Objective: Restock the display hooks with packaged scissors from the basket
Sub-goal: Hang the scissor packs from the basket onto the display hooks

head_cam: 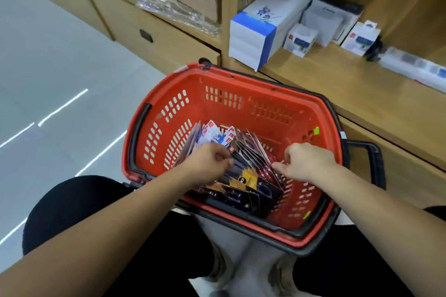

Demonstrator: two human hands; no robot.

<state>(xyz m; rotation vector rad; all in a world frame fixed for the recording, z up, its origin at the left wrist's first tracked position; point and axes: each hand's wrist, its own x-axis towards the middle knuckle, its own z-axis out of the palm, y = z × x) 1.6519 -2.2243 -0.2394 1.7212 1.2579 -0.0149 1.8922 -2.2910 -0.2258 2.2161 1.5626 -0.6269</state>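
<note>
The red basket [217,94] sat on the floor [48,67], with the person's dark-clad knees at its near rim. In its bottom lay the packaged scissors [251,152], a fanned stack of carded packs leaning on edge. White and red header cards showed toward the basket's far wall, with dark and yellow cards toward its near wall.

Both forearms reached in over the near rim. The left hand [207,164] was at the left side of the stack, fingers curled and thumb pressed in, pinching the edge of the packaged scissors. The right hand [306,161] was at the stack's right side, knuckles up, fingers hooked down over the pack tops and thumb stretched along them. Its fingertips were hidden, so whether it truly grasped a pack could not be told.

Right of the basket and touching it ran a low wooden shelf [337,84]. On it, beyond the basket's far right corner, stood white-and-blue boxes [263,29]. One black handle [371,164] stuck out from the basket's right end. Left of the basket the floor lay open, with wooden drawers [144,36] beyond the far rim.
</note>
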